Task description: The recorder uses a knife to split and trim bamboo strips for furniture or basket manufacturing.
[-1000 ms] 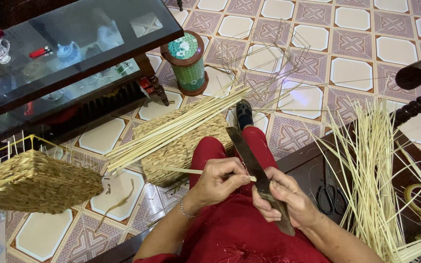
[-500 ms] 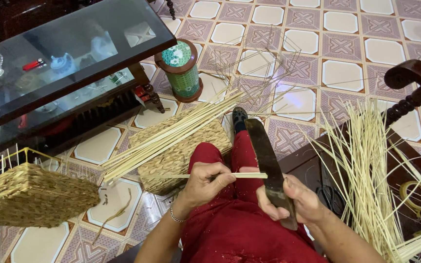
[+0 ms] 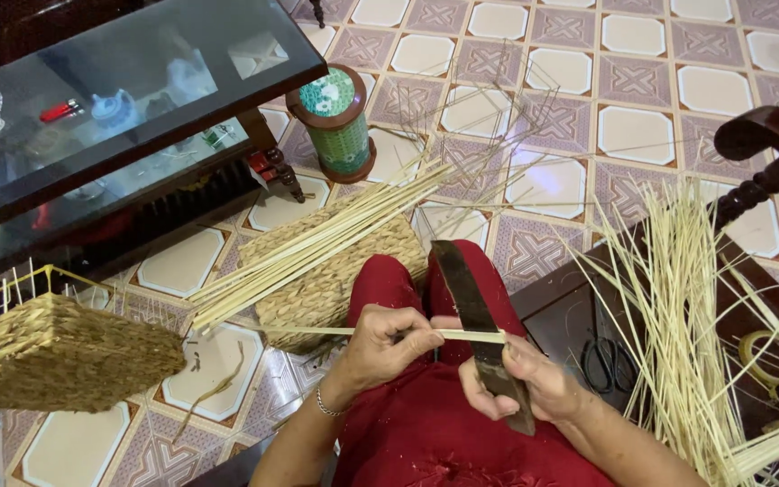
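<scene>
My left hand (image 3: 388, 343) pinches a thin pale reed strip (image 3: 335, 331) that runs level across my lap. My right hand (image 3: 523, 388) grips the handle of a long dark knife (image 3: 463, 290), whose blade points away over my red-clad knee and crosses the strip's right end. Both hands sit close together above my red trousers (image 3: 426, 424). A bundle of pale straight reeds (image 3: 317, 245) lies slanted across a woven straw basket (image 3: 340, 275) on the floor just ahead of my knees.
A second woven basket on a wire frame (image 3: 56, 352) sits at the left. A glass-topped dark table (image 3: 128, 117) stands behind it, with a green cylindrical stool (image 3: 337, 122) beside it. Loose reeds (image 3: 678, 307), scissors (image 3: 608, 361), a tape roll (image 3: 773, 356) and a dark wooden chair (image 3: 768, 149) are at right.
The knife has swung from slanting across my lap to pointing away, and the reed strip now lies level across it. The view has shifted slightly.
</scene>
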